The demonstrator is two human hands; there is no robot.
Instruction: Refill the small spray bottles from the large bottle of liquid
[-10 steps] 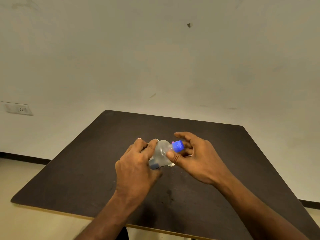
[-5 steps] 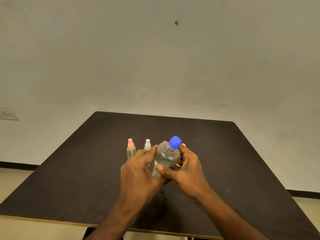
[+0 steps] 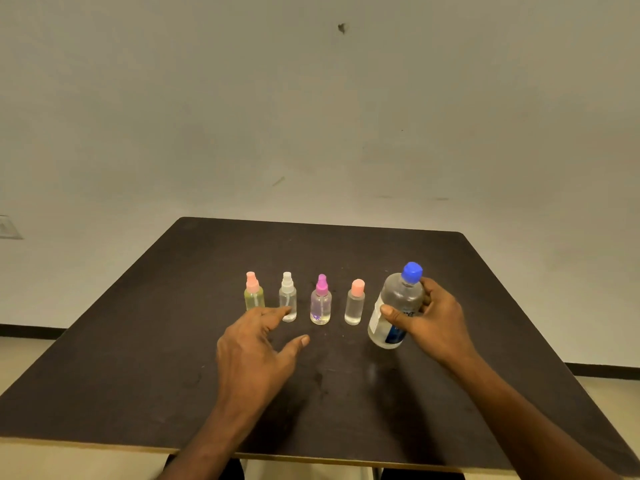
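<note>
Dark brown square table (image 3: 156, 341): 4 small clear plastic bottles stand upright in 1 row near its centre. From 9 o'clock toward 3 o'clock: peach-topped yellowish spray bottle (image 3: 254, 292), white-topped clear spray bottle (image 3: 287, 295), pink-topped clear spray bottle (image 3: 321, 301), peach flat-capped clear bottle (image 3: 354, 303). At the row's 3 o'clock end, large clear plastic bottle with blue cap (image 3: 398, 306), capped, tilted slightly, wrapped by right hand (image 3: 433, 320). Left hand (image 3: 256, 344) empty, fingers spread, forefinger tip overlapping the white-topped bottle; contact cannot be told.
</note>
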